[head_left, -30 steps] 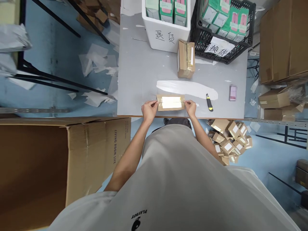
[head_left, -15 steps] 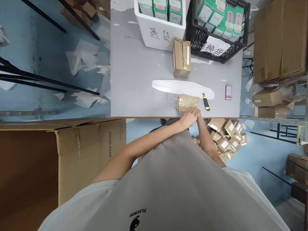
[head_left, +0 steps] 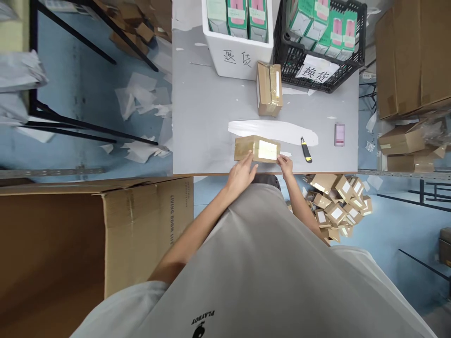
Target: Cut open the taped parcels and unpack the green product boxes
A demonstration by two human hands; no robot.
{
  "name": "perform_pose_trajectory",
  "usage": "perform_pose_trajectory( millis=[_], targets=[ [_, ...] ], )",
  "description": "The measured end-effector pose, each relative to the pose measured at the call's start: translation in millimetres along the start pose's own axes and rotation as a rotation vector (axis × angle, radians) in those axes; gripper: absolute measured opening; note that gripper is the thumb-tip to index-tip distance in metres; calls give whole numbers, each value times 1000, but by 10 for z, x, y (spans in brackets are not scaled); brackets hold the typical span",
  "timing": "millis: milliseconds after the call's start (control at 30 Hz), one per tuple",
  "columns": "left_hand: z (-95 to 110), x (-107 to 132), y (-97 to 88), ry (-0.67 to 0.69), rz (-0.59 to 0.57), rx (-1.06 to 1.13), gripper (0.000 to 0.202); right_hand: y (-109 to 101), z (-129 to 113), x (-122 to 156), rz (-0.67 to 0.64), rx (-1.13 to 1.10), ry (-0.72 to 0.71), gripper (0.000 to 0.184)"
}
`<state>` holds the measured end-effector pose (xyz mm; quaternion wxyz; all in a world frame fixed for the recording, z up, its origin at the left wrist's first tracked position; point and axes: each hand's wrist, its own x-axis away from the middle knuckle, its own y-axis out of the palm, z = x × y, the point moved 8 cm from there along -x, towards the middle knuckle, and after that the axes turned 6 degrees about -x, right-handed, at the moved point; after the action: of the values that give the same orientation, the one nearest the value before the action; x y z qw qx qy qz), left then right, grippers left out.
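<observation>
A small taped cardboard box [head_left: 244,148] with a white label lies at the table's near edge. My left hand [head_left: 241,175] rests against its near left side, fingers stretched out and the thumb apart. At the box's right end is my right hand [head_left: 286,165], its fingers pinched together on the near corner. Whether they also grip a bit of tape or label is too small to tell. To the right of the box lies a yellow and black utility knife [head_left: 306,150], and behind the box a long white strip [head_left: 268,129] lies on the grey table [head_left: 200,122].
A second cardboard box [head_left: 269,89] stands farther back, before a white bin [head_left: 236,61] and a black crate [head_left: 329,87] holding green cartons. A pink phone-like object [head_left: 339,135] lies right. Large cartons [head_left: 148,225] stand left; small boxes [head_left: 336,213] are piled on the floor.
The box has turned, so its white label now shows. My left hand has moved left, away from my right hand, and its fingers have spread. My right hand stays at the box's right end.
</observation>
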<state>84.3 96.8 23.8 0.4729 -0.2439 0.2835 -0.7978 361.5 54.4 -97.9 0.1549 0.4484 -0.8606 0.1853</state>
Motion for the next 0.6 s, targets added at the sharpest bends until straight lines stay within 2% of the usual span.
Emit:
perform_pose_trajectory(
  millis=[133,200,333,433,500,600],
  targets=[
    [-826,15,-197,-383,157,104,44,430,-152,121,-17,59,-24,48],
    [-1104,-34,-227,-507,197,131,37,593,-279,179,-15,140,-68,41],
    [-1312,-191,-165,-527,246,244,33,689,-662,354,-15,306,-236,40],
    [-1439,-190,131,-646,212,603,24,803,-1050,659,-82,437,-482,44],
    [-1490,-136,388,-737,153,834,15,1025,-1224,940,-178,586,-623,44],
    [-1543,-37,633,-785,83,972,13,1519,-1214,1346,-437,846,-705,41]
  ],
)
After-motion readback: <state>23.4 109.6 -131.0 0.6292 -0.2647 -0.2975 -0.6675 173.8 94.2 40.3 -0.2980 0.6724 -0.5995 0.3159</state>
